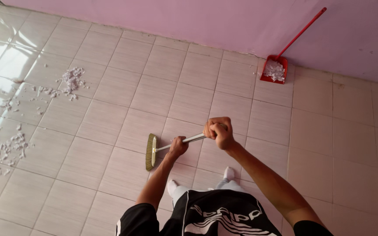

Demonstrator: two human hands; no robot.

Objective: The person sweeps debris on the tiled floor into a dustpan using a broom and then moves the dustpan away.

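Note:
I hold a broom (150, 151) with both hands over a tiled floor. Its yellow bristle head points left and rests on the tiles. My left hand (178, 145) grips the pale handle low down, close to the head. My right hand (218, 131) is closed around the handle's upper end. Scattered white paper scraps (72, 80) lie on the floor to the far left, apart from the broom. A red dustpan (274, 69) with a long red handle leans against the pink wall at the back right, holding a heap of white scraps.
More white scraps (6, 148) are strewn along the left edge of the floor. The pink wall (206, 22) runs across the back. My feet in white socks (228, 173) stand just below the broom.

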